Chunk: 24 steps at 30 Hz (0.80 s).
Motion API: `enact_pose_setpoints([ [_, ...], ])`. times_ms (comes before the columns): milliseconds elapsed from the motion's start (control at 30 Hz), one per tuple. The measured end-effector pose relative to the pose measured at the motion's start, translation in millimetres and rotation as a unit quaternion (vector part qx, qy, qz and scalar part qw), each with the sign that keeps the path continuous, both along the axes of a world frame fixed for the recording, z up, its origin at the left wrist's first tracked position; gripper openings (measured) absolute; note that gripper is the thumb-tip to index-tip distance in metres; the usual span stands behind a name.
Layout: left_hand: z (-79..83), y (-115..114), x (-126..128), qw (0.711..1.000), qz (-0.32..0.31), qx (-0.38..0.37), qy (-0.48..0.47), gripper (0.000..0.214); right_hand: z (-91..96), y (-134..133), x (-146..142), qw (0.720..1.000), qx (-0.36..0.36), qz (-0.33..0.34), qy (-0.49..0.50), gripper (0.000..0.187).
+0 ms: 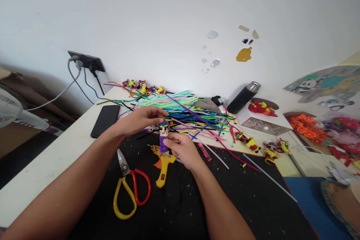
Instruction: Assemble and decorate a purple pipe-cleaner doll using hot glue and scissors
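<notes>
Left hand: your left hand (142, 118) sits just left of the frame's centre, fingers curled, fingertips pinched on the top of the doll's blue headdress.
Right hand: your right hand (182, 149) comes in from the lower right and is closed on the doll's purple body.
Doll: the pipe-cleaner doll (163, 132) stands upright between your two hands at mid-frame, its painted face turned toward you.
Glue gun: the yellow glue gun (162, 168) lies on the black mat (239, 198), directly below the doll.
Scissors: the scissors (131, 189), one handle yellow and one red, lie on the mat just left of the glue gun.
Pipe cleaners: a loose heap of coloured pipe cleaners (185, 110) spreads over the bench (42, 165) behind your hands.
Phone: a dark phone (105, 120) lies left of the heap.
Flask: a dark flask (243, 97) lies tilted at the heap's right, near the wall.
</notes>
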State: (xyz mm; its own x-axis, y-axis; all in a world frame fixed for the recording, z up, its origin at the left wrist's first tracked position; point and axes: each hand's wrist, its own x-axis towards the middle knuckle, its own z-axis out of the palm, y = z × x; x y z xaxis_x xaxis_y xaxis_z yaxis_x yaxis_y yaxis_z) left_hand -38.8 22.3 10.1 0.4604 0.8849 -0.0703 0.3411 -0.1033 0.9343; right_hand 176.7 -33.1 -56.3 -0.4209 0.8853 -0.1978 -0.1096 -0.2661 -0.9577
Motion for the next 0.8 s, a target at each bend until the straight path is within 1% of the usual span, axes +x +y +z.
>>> enact_pose_setpoints([
  [200, -0.9, -0.1, 0.4, 1.000, 0.002, 0.003, -0.002, 0.053, 3.8, -0.5, 0.7, 1.000, 0.001, 0.003, -0.017, 0.040],
  [467, -2.5, 0.9, -0.6, 1.000, -0.002, -0.002, -0.006, 0.052, 0.2, 1.0, 2.0, 1.000, 0.013, 0.003, -0.028, 0.038],
  [800, -2.2, 0.4, -0.1, 1.000, 0.003, -0.009, -0.010, 0.049, 1.7, -0.8, 1.5, 1.000, 0.008, 0.007, -0.016, 0.039],
])
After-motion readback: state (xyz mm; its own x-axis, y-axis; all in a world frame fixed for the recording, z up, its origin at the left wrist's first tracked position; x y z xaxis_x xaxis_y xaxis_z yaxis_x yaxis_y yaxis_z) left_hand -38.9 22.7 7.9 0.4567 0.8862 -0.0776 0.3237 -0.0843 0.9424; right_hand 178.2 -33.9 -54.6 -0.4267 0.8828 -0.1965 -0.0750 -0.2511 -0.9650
